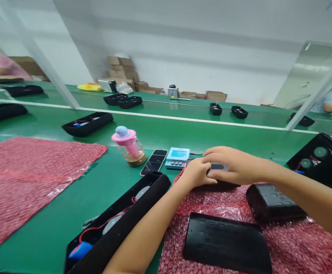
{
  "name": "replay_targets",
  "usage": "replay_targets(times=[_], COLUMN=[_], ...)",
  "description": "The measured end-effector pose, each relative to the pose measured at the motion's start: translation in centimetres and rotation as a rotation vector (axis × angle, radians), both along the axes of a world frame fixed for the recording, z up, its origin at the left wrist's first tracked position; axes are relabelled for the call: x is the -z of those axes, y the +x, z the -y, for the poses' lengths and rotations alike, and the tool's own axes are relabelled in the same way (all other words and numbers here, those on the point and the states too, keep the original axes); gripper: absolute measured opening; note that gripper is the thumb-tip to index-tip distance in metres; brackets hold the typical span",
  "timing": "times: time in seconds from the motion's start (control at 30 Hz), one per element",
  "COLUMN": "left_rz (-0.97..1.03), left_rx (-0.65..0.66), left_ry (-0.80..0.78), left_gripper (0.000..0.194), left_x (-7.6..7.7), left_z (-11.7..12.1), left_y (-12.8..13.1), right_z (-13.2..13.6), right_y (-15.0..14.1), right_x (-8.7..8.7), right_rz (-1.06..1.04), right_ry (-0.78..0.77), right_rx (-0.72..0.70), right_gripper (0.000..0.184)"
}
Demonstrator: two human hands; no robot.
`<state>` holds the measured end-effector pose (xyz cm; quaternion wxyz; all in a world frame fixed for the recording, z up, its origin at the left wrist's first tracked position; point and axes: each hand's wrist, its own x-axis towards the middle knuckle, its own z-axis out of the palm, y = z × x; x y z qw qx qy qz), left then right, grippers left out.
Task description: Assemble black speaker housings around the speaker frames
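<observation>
My left hand (197, 173) and my right hand (230, 163) meet over a black plastic casing (221, 185) that rests on red bubble wrap (211, 203). Fingers of both hands curl over its top and hide much of it. Closer to me lies a smooth black shell (227, 241), and a second black shell (276, 201) sits beneath my right forearm. Beside my left forearm stands an open black speaker housing (117, 217) with round speakers, red wires and a blue wrapped battery (80, 251) inside.
Left of the hands are a light blue device with a screen (178, 156), a phone (154, 161) and a pink-lidded bottle (130, 146). Further bubble wrap (34, 182) covers the left side. Several housings ride the green belt (166, 131) behind. At right stands a black speaker housing (321, 161).
</observation>
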<state>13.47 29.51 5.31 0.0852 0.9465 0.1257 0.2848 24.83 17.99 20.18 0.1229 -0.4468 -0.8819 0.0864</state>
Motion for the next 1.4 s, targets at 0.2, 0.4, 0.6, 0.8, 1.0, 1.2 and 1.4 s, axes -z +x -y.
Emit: replay_targets(times=[0.2, 0.4, 0.6, 0.8, 1.0, 1.2, 1.4], left_rz=[-0.052, -0.045, -0.016, 0.038, 0.01, -0.034, -0.019], left_rx=[-0.02, -0.039, -0.032, -0.053, 0.008, 0.019, 0.019], left_ry=[0.062, 0.094, 0.131, 0.192, 0.162, 0.133, 0.153], left_gripper=[0.044, 0.041, 0.041, 0.041, 0.038, 0.038, 0.037], left_x=[-0.2, -0.1, 0.2, 0.7, 0.0, 0.0, 0.3], left_z=[-0.2, 0.4, 1.7, 2.5, 1.2, -0.9, -1.6], left_y=[-0.3, -0.8, -1.4, -1.7, -1.0, -0.3, -0.4], right_z=[9.9, 18.4, 20.6, 18.1, 18.4, 18.0, 15.1], right_y=[12.5, 18.9, 21.4, 21.2, 20.6, 20.3, 20.9], right_x=[4.6, 12.1, 16.8, 17.2, 14.7, 11.7, 9.4], right_rz=[-0.031, -0.114, -0.17, -0.181, -0.077, -0.006, 0.024], right_ry=[-0.01, 0.036, 0.162, 0.244, 0.14, -0.066, -0.29], right_rx=[0.501, 0.8, 0.856, 0.741, 0.691, 0.675, 0.673], right_gripper=[0.037, 0.036, 0.025, 0.024, 0.058, 0.071, 0.064])
